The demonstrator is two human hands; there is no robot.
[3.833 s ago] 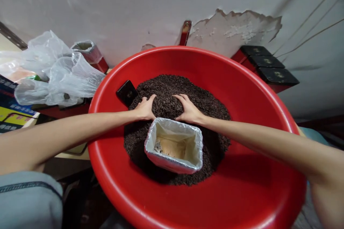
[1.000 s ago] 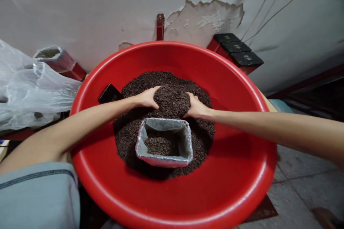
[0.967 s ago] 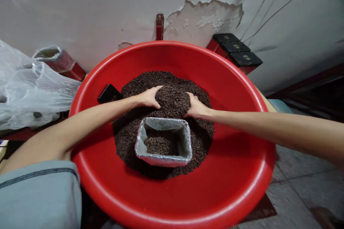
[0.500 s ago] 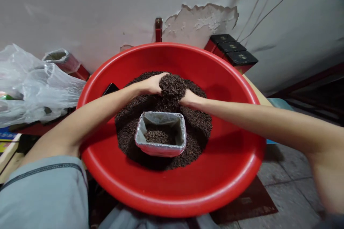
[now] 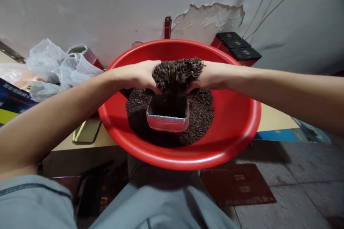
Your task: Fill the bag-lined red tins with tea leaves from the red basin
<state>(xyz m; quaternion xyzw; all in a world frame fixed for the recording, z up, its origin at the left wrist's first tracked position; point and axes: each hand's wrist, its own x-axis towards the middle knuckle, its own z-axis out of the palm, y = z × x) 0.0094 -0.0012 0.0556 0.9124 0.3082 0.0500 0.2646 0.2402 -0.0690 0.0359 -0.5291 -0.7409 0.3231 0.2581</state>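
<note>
Between them, my left hand (image 5: 149, 75) and my right hand (image 5: 201, 77) cup a heaped load of dark loose tea-like leaves (image 5: 177, 73). Some of it falls from the underside toward a foil-lined red box (image 5: 168, 122). That box stands upright in a large red basin (image 5: 231, 143), with more of the dark leaves (image 5: 202, 114) spread round it. Its inside is in shadow, so the fill level is hidden. My fingers are largely covered by the load.
Crumpled clear plastic bags (image 5: 51, 64) and an open foil-lined container (image 5: 83, 52) lie left of the basin. Black-lidded red boxes (image 5: 239, 48) stand behind it at right. A gold tray-like item (image 5: 86, 131) sits at the table's front left.
Both my hands have risen from the pile with the dark leaves and are now above the back of the foil-lined box. Leaves are dropping. The camera view has shifted.
</note>
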